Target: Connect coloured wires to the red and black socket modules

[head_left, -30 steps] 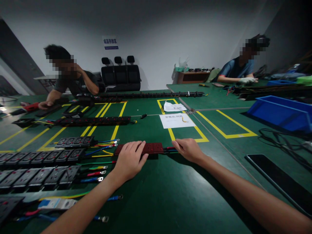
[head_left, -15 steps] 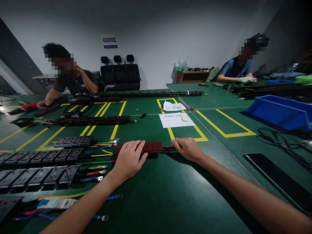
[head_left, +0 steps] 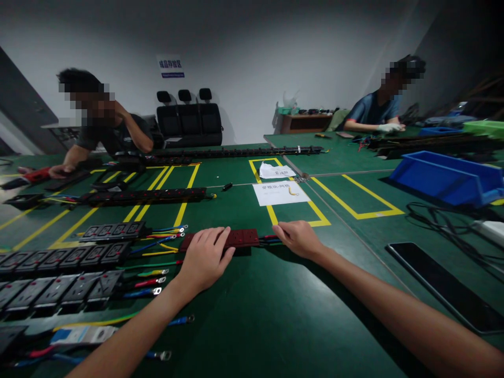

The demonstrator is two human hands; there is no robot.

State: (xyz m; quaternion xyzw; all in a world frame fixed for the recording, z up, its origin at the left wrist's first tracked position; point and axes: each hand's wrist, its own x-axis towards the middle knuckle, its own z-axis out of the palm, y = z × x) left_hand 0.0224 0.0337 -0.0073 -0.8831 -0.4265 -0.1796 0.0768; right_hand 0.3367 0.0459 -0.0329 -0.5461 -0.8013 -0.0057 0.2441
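Observation:
A dark red socket strip (head_left: pixel 246 238) lies on the green table at the centre. My left hand (head_left: pixel 207 256) rests over its left part, the fingers wrapped over the far edge and the thumb on the near side. Dark and red wires (head_left: pixel 269 239) come out of the strip's right end. Closed around these wires is my right hand (head_left: pixel 298 237), which hides their ends. Left of my left hand lie rows of black socket modules (head_left: pixel 59 259) with coloured wires ending in metal ring lugs (head_left: pixel 158 281).
White papers (head_left: pixel 281 193) lie beyond my hands. At the right are a phone (head_left: pixel 444 283), black cables (head_left: pixel 444 226) and a blue bin (head_left: pixel 441 178). Long black strips (head_left: pixel 145 196) lie farther back. Two people sit across the table, at left (head_left: pixel 118 134) and right (head_left: pixel 372 113).
The whole view has shifted slightly, so the table and background appear a little farther left. Both hands keep their places on the strip and the wires.

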